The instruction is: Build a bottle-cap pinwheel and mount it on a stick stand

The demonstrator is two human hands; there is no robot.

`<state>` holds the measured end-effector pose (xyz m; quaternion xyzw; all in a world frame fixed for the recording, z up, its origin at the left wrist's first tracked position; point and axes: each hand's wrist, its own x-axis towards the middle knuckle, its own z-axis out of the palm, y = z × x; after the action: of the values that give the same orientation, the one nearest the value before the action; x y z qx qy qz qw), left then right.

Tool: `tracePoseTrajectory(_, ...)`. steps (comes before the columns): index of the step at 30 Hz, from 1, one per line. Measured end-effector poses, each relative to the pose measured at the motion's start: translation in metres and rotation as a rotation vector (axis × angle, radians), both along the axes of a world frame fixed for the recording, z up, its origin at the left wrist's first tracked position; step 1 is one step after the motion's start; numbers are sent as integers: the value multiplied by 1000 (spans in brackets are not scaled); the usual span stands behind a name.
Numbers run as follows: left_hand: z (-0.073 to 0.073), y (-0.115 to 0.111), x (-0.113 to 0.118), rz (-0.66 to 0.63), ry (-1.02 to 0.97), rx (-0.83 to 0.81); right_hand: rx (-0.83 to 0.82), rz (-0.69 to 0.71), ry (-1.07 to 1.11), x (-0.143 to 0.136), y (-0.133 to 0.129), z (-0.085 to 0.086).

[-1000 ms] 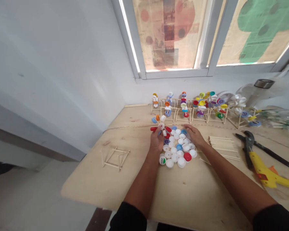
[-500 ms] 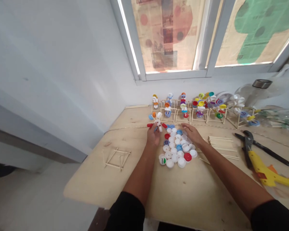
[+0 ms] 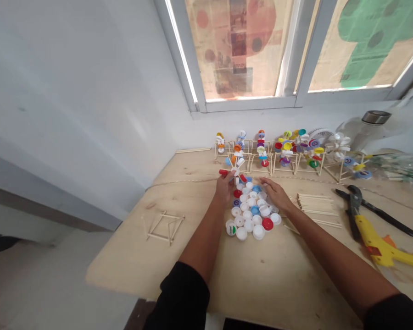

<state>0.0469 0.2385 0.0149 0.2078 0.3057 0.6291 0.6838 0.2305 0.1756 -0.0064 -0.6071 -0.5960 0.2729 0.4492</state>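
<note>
My left hand (image 3: 224, 187) is closed on a small wheel of bottle caps (image 3: 235, 171), with a white hub and red, white, orange and blue caps round it on thin sticks. It is held up at the far left end of a heap of loose bottle caps (image 3: 248, 225), mostly white with some blue and red ones. Across the heap, my right hand (image 3: 274, 192) hovers at its far right side, fingers loosely stretched toward the wheel. Nothing shows between those fingers, and the wheel is apart from them.
Several finished cap wheels on stick frames (image 3: 285, 158) line the wall. A bare stick frame (image 3: 165, 228) lies left. To the right are loose sticks (image 3: 317, 202), black-handled pliers (image 3: 355, 201), a yellow glue gun (image 3: 382, 243) and a clear bottle (image 3: 375, 126). A cord (image 3: 186, 183) crosses the table.
My left hand has carried the cap wheel to the right, closer to my right hand and over the heap's far end. My right hand has barely moved.
</note>
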Motion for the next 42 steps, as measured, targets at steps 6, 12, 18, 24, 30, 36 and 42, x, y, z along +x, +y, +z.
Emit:
tracePoseTrajectory(6, 0, -28, -23, 100, 24, -30, 6, -94, 47, 3, -30, 11)
tracePoseTrajectory(12, -6, -75, -36, 237, 3, -67, 34, -145, 150, -9, -60, 9)
tracePoseTrajectory(18, -11, -97, -30, 269, -17, -79, 22, -164, 137, -28, -55, 4)
tracePoseTrajectory(24, -14, -97, -22, 277, -16, -56, 17, -158, 145, -42, -52, 1)
tracePoseTrajectory(30, -10, -93, -20, 280, -47, -58, 32, -180, 169, -42, -61, 18)
tracePoseTrajectory(36, -2, -111, -39, 312, -65, -70, 36, -248, 356, -36, -117, 29)
tracePoseTrajectory(42, -3, -132, -47, 294, -85, -80, -60, -231, 339, -35, -167, 12)
